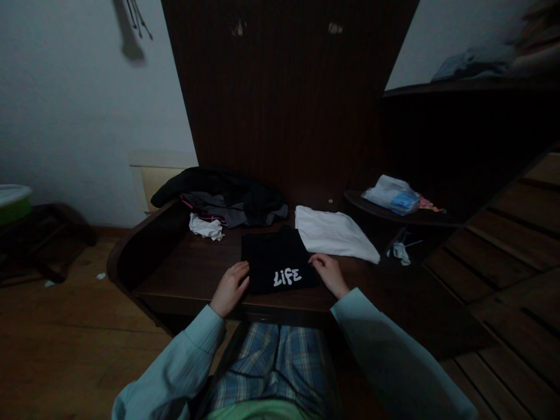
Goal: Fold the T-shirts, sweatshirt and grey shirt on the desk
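Observation:
A folded black garment [266, 262] with white lettering lies flat on the dark wooden bench top, the letters upside down from where I look. My left hand [231, 286] is at its left edge, fingers bent with the tips against the cloth. At the right edge, my right hand [329, 273] has thumb and fingers closed on the fabric. A folded white garment [335, 233] lies just behind and to the right, close against the black one.
Behind on the left are a heap of dark clothes [236, 195] and a crumpled white cloth [206, 226]. To the right, a low shelf holds a plastic packet [391, 194]. The bench's raised side [131, 248] curves up at left, and a tall dark panel [289, 105] stands behind.

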Demonstrator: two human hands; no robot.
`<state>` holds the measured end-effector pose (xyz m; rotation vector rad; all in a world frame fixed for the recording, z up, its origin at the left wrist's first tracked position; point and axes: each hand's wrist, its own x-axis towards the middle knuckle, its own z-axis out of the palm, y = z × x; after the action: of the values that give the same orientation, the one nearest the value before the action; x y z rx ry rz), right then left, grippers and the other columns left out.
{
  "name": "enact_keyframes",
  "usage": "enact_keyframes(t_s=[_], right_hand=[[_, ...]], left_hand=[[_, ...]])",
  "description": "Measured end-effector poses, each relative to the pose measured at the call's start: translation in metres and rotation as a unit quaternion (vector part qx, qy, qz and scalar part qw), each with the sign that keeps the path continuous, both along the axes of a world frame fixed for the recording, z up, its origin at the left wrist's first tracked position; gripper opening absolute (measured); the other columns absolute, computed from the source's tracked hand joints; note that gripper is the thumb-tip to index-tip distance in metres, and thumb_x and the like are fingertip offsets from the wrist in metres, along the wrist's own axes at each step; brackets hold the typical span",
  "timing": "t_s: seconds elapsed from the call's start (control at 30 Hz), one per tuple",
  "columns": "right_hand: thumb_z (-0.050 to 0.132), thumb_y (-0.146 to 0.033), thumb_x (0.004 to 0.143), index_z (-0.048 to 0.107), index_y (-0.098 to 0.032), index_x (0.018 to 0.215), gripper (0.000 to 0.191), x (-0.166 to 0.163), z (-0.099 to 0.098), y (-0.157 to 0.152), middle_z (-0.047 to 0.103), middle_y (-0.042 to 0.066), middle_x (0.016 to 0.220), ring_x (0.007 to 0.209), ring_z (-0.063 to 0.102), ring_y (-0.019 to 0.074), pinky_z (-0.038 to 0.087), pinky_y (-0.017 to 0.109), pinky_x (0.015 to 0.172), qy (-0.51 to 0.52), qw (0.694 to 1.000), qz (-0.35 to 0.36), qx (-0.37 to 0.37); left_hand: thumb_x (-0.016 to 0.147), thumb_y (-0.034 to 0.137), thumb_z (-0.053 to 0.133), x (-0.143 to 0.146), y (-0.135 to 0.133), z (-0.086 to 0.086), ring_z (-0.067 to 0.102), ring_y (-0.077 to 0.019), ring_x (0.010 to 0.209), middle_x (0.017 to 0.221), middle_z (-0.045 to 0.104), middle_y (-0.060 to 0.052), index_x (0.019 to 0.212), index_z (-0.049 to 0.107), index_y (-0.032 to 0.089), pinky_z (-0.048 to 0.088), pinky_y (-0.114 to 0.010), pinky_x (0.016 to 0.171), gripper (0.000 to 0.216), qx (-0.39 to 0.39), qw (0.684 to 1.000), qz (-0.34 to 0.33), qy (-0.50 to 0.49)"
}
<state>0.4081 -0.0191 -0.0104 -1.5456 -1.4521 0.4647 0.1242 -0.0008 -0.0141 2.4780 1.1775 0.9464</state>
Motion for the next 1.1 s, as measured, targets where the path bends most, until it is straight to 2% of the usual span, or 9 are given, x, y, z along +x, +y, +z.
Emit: enact_keyframes(t_s=[0.1, 0.27, 0.43, 0.57, 0.67, 0.77, 0.93, 1.1], right_hand=[[0.048, -0.027, 0.061, 0.058, -0.019, 0.069, 0.015, 0.009, -0.005, 0.004, 0.058, 0.001, 0.062, 0.058, 0.053, 0.0146, 0.043, 0.028, 0.059, 0.032, 0.999, 0.021, -0.009], [0.057, -0.026, 0.056, 0.058, -0.017, 0.080, 0.025, 0.016, -0.014, 0.008, 0.060, 0.002, 0.071, 0.058, 0.053, 0.0119, 0.043, 0.026, 0.057, 0.108, 0.992, 0.056, -0.025], [0.058, -0.030, 0.059, 0.060, -0.017, 0.078, 0.023, 0.013, -0.013, 0.008, 0.058, 0.001, 0.067, 0.056, 0.050, 0.0111, 0.041, 0.025, 0.055, 0.102, 0.992, 0.073, -0.008], [0.059, -0.031, 0.059, 0.062, -0.016, 0.078, 0.024, 0.010, -0.009, 0.008, 0.051, -0.002, 0.061, 0.052, 0.044, 0.0100, 0.038, 0.024, 0.051, 0.083, 0.994, 0.067, 0.000], [0.059, -0.031, 0.059, 0.062, -0.017, 0.077, 0.023, 0.009, -0.009, 0.008, 0.048, -0.004, 0.056, 0.049, 0.042, 0.0101, 0.036, 0.023, 0.049, 0.064, 0.996, 0.062, -0.007], [0.055, -0.029, 0.060, 0.058, -0.018, 0.067, 0.014, 0.009, -0.009, 0.010, 0.050, -0.002, 0.054, 0.050, 0.045, 0.0116, 0.038, 0.025, 0.051, 0.045, 0.997, 0.054, -0.015], [0.050, -0.034, 0.068, 0.054, -0.020, 0.064, 0.015, 0.007, -0.005, 0.008, 0.055, 0.001, 0.059, 0.055, 0.049, 0.0141, 0.041, 0.027, 0.056, 0.020, 0.999, 0.046, 0.008], [0.050, -0.043, 0.068, 0.047, -0.021, 0.067, 0.021, 0.005, -0.007, 0.008, 0.054, -0.001, 0.059, 0.054, 0.051, 0.0136, 0.039, 0.025, 0.050, 0.093, 0.993, 0.065, -0.014]], left_hand=[[0.079, 0.017, 0.043, 0.001, 0.005, 0.001, 0.051, -0.0203, 0.104, 0.107, 0.061, -0.008, 0.100, 0.060, 0.017, 0.042, -0.039, 0.092, 0.028, -0.018, 1.000, -0.018, 0.015], [0.077, 0.013, 0.043, 0.002, 0.012, -0.001, 0.055, -0.0202, 0.097, 0.100, 0.063, -0.008, 0.096, 0.061, 0.017, 0.045, -0.038, 0.087, 0.027, -0.011, 1.000, -0.001, 0.011], [0.079, 0.018, 0.044, 0.002, 0.010, -0.005, 0.056, -0.0204, 0.092, 0.096, 0.062, -0.010, 0.089, 0.062, 0.016, 0.046, -0.038, 0.084, 0.021, 0.030, 0.998, 0.063, -0.011], [0.080, 0.021, 0.045, 0.002, 0.004, -0.002, 0.056, -0.0206, 0.088, 0.090, 0.063, -0.008, 0.085, 0.062, 0.017, 0.047, -0.037, 0.080, 0.018, 0.046, 0.994, 0.095, -0.009], [0.080, 0.021, 0.044, 0.004, 0.002, 0.001, 0.059, -0.0192, 0.082, 0.087, 0.065, -0.008, 0.084, 0.061, 0.016, 0.049, -0.034, 0.076, 0.019, 0.024, 0.996, 0.080, -0.016], [0.081, 0.022, 0.042, 0.004, 0.002, 0.002, 0.061, -0.0173, 0.079, 0.084, 0.066, -0.007, 0.082, 0.061, 0.017, 0.050, -0.031, 0.073, 0.019, 0.002, 0.998, 0.053, -0.043], [0.081, 0.027, 0.042, 0.005, 0.003, 0.002, 0.061, -0.0176, 0.082, 0.086, 0.065, -0.007, 0.082, 0.060, 0.018, 0.049, -0.033, 0.078, 0.020, 0.000, 0.993, 0.060, -0.104], [0.082, 0.027, 0.041, 0.010, 0.000, 0.006, 0.060, -0.0168, 0.085, 0.088, 0.064, -0.006, 0.084, 0.058, 0.018, 0.047, -0.032, 0.080, 0.019, -0.046, 0.989, 0.043, -0.132]])
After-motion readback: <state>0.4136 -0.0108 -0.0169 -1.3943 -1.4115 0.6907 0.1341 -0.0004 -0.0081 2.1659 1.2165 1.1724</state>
